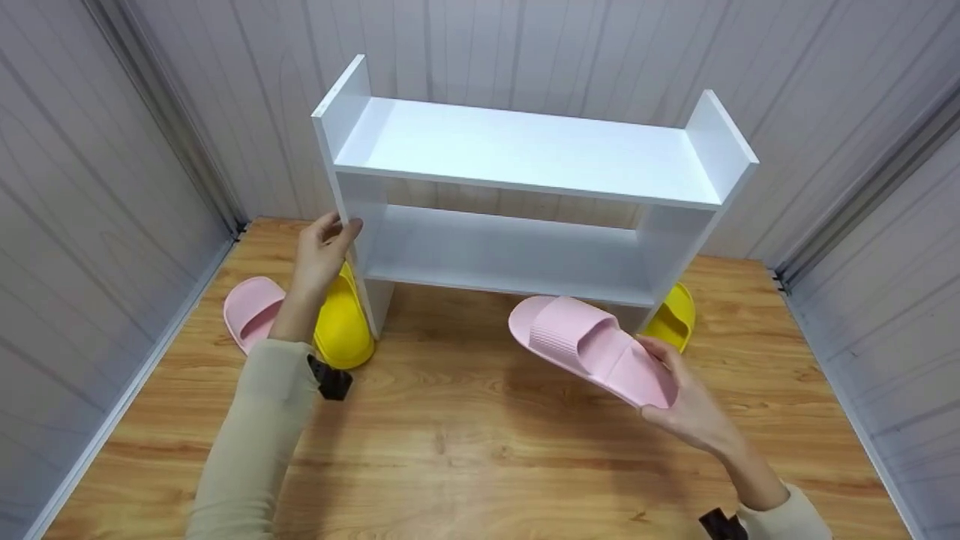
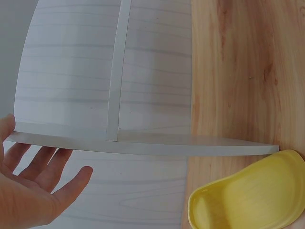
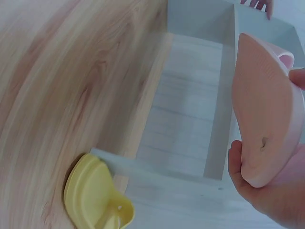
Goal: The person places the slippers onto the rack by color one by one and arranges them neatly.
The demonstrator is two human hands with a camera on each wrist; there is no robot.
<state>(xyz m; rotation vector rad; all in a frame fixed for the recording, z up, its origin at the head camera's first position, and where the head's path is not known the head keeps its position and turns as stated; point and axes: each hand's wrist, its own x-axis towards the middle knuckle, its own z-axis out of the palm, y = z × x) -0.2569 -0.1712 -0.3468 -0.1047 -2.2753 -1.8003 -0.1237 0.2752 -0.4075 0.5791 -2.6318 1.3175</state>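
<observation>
The right hand (image 1: 686, 409) pinches a pink slipper (image 1: 574, 330) by its heel end, thumb against one edge and fingers curled over the opposite edge. The slipper is held above the floor in front of the lower right part of a white shelf unit (image 1: 517, 146), its toe pointing left and its ribbed strap facing up. From the right wrist, its plain sole shows, with a small dark mark near the heel. Whether the toe touches the unit, I cannot tell.

The left hand (image 1: 319, 251) grips the front edge of the unit's left side panel, thumb on the inner face and fingers on the outer, the little finger sticking out away from the panel.

The unit stands upright, with two bare shelves between its side panels. Just outside the foot of the left panel lies a yellow slipper (image 1: 341, 322); further left, partly hidden by the forearm, is another pink slipper (image 1: 255, 304). Outside the right panel lies a second yellow slipper (image 1: 673, 315), partly covered by that panel.

All this is on a wood-grain floor (image 1: 450, 450), enclosed by pale panelled walls (image 1: 525, 45). Both arms wear light sleeves (image 1: 255, 442), with a small black device (image 1: 330, 377) at each wrist
</observation>
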